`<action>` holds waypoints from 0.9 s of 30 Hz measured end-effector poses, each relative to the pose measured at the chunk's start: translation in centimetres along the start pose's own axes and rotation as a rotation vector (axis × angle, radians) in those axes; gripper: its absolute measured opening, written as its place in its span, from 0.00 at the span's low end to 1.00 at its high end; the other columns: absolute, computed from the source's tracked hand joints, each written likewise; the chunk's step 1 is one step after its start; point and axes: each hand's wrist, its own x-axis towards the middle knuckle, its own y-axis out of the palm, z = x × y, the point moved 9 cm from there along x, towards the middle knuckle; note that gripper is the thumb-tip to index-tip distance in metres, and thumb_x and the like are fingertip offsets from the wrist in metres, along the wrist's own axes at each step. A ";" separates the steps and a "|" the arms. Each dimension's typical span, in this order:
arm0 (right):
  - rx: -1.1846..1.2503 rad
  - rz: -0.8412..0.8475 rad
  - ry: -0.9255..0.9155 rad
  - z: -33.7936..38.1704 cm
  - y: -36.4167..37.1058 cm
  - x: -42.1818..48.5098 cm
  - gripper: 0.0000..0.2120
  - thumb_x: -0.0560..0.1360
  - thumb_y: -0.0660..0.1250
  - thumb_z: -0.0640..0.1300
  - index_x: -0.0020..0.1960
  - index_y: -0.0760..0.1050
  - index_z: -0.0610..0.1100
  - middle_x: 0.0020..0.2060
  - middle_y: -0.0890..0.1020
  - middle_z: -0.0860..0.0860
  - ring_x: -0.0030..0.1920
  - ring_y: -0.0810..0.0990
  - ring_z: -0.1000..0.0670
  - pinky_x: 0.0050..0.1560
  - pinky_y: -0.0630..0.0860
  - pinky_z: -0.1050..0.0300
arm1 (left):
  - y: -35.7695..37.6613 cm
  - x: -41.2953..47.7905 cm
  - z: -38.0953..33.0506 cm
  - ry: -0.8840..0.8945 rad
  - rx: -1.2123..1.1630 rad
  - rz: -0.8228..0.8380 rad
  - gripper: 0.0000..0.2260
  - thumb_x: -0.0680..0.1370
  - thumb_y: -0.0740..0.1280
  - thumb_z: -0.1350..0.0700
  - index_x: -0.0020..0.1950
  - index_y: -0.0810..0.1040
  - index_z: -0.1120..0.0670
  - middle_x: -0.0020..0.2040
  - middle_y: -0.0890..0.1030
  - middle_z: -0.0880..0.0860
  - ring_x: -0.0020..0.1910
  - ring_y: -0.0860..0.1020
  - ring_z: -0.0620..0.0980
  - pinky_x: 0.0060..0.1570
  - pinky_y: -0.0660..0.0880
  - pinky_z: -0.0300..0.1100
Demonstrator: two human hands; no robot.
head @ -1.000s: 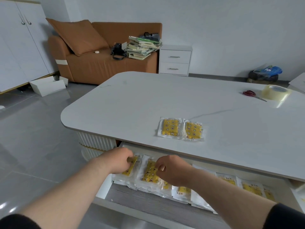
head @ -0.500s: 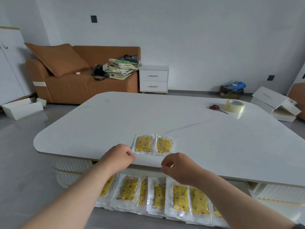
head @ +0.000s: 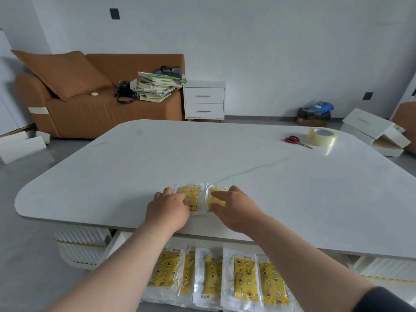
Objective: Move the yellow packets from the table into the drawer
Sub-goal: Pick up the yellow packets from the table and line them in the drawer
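Note:
Two yellow packets in clear wrap lie side by side near the front edge of the white table (head: 292,199). My left hand (head: 168,208) has its fingers curled over the left packet (head: 190,192). My right hand (head: 234,206) pinches the right packet (head: 216,200) between thumb and fingers, and its wrap is bunched up. Below the table edge the open drawer (head: 117,242) holds several yellow packets (head: 243,278) laid in a row.
Red-handled scissors (head: 295,140) and a roll of clear tape (head: 322,136) lie at the table's far right. Beyond stand a brown sofa (head: 90,109), a stack of books (head: 157,86), a white nightstand (head: 204,100) and white boxes (head: 373,131) on the floor.
Both hands rose from the drawer, crossed the table edge and closed on the two packets on the table. The packets have bunched together under the fingers.

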 end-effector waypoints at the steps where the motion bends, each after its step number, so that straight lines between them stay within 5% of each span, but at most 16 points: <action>1: -0.029 0.030 0.012 -0.2 0.4 0.0 0.16 0.79 0.57 0.53 0.64 0.75 0.53 0.57 0.72 0.46 0.60 0.74 0.43 0.60 0.71 0.53 | 0.1 0.1 0.0 0.007 0.027 -0.001 0.19 0.83 0.49 0.46 0.70 0.71 0.46 0.67 0.71 0.54 0.65 0.68 0.57 0.62 0.68 0.50; 5: -0.017 0.102 0.021 -0.9 0.5 -0.5 0.16 0.81 0.55 0.51 0.60 0.79 0.49 0.54 0.74 0.45 0.61 0.69 0.47 0.61 0.67 0.55 | -0.3 0.1 0.4 -0.012 -0.020 -0.021 0.19 0.81 0.52 0.43 0.59 0.79 0.47 0.59 0.76 0.53 0.59 0.72 0.56 0.58 0.72 0.49; 9: 0.072 0.024 0.081 -2.3 -0.9 -0.8 0.12 0.76 0.64 0.50 0.42 0.83 0.48 0.44 0.76 0.49 0.47 0.76 0.46 0.49 0.76 0.54 | -1.0 0.0 1.1 -0.050 -0.072 -0.082 0.14 0.77 0.61 0.42 0.48 0.79 0.51 0.51 0.79 0.52 0.51 0.75 0.54 0.51 0.75 0.47; 12: 0.056 -0.034 0.153 -3.4 -2.0 -1.5 0.08 0.73 0.69 0.52 0.46 0.80 0.47 0.51 0.75 0.51 0.46 0.77 0.49 0.43 0.75 0.56 | -1.3 -0.3 1.4 -0.125 -0.099 -0.076 0.14 0.74 0.65 0.42 0.47 0.74 0.53 0.48 0.77 0.52 0.49 0.75 0.54 0.47 0.75 0.46; 16: -0.085 -0.001 0.253 -4.7 -2.2 -2.0 0.22 0.71 0.69 0.58 0.58 0.73 0.46 0.54 0.76 0.49 0.54 0.75 0.47 0.48 0.73 0.56 | -1.5 -0.6 2.2 -0.284 -0.048 0.010 0.19 0.71 0.70 0.41 0.48 0.69 0.54 0.47 0.75 0.53 0.47 0.75 0.55 0.41 0.71 0.43; 21: -0.123 0.078 0.347 -4.8 -2.1 -1.9 0.16 0.71 0.69 0.52 0.36 0.66 0.44 0.33 0.71 0.51 0.32 0.69 0.52 0.28 0.65 0.61 | -1.1 -0.9 2.3 -0.360 -0.208 0.116 0.23 0.66 0.77 0.45 0.49 0.70 0.56 0.45 0.76 0.53 0.47 0.77 0.55 0.42 0.73 0.42; 27: 0.009 0.103 0.433 -5.6 -1.8 -2.5 0.17 0.70 0.72 0.52 0.50 0.73 0.43 0.41 0.75 0.50 0.39 0.74 0.50 0.33 0.71 0.61 | -1.2 -1.0 3.0 -0.368 -0.405 0.098 0.21 0.62 0.80 0.53 0.47 0.73 0.58 0.45 0.80 0.55 0.45 0.79 0.55 0.50 0.79 0.47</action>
